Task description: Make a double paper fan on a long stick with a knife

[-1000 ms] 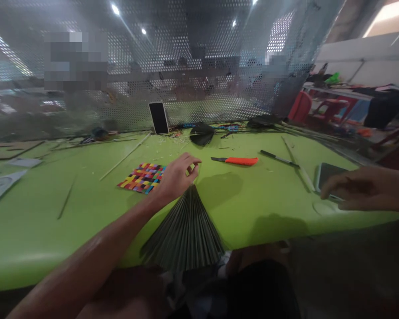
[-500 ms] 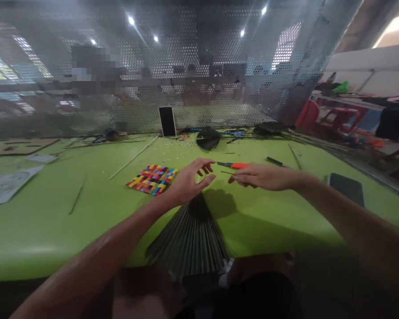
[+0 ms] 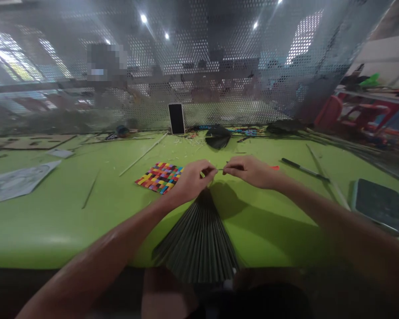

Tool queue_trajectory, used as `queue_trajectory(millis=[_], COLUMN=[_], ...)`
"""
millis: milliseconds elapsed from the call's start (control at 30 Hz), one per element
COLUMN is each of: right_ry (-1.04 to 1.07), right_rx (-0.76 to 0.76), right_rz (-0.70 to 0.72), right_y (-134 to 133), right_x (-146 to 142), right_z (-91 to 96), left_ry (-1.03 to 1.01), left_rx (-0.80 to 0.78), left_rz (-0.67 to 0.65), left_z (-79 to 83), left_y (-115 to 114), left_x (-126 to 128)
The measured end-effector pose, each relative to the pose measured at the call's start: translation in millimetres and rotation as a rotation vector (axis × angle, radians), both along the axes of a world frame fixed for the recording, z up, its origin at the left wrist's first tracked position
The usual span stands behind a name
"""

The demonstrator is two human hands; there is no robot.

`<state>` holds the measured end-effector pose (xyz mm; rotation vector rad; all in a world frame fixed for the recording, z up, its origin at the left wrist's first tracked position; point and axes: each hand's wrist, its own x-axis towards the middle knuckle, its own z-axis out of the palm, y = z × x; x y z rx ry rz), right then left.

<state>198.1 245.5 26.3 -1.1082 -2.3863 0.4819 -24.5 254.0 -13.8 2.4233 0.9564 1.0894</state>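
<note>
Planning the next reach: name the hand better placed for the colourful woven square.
Likely the left hand: it is close beside the woven square, while the right hand lies farther, beyond the left. Both seem to pinch a thin strip, though.

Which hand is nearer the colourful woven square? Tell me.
Left. The left hand is just right of the woven square; the right hand is farther right, beyond the left.

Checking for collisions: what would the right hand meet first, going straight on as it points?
Likely the left hand, across a small gap from the right hand; a thin strip shows between. Depth is unclear.
</note>
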Motion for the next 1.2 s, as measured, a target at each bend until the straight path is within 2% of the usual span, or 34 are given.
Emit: queue_trajectory(millis=[133,333,600,733,967,1067,1200], right_ry=[-0.092,-0.182,-0.202,-0.238,-0.242,-0.222,-0.191], right_rx=[0.137,0.228,0.242,0.301,0.240,0.203,0.223], right_rz=[-0.074,-0.118,-0.160,-0.196,-0.130,-0.080,-0.122], right_y=[-3,-9,-21,-29,-35,-34,-29], right_x=[1,-3,-17,-28,-37,-37,-34], right_z=[-4.1,-7.6,-13.1,-20.2,-21.0,-22.0,-24.3], left_ry=[0.009,0.038,0.065,0.121,0.126,0.173,0.253], left_rx=[-0.030,0.024,0.062,0.224,0.454,0.480,0.435], left_rz=[0.008,0.015,0.046,0.096,0.173,0.227,0.286], left_z=[-1.6,-5.0,-1.0,-2.3,-5.7,-6.6,-4.8], left_y=[1,1,-7,-12,-15,-14,-14], left_x=[1,0,3,4,4,4,5])
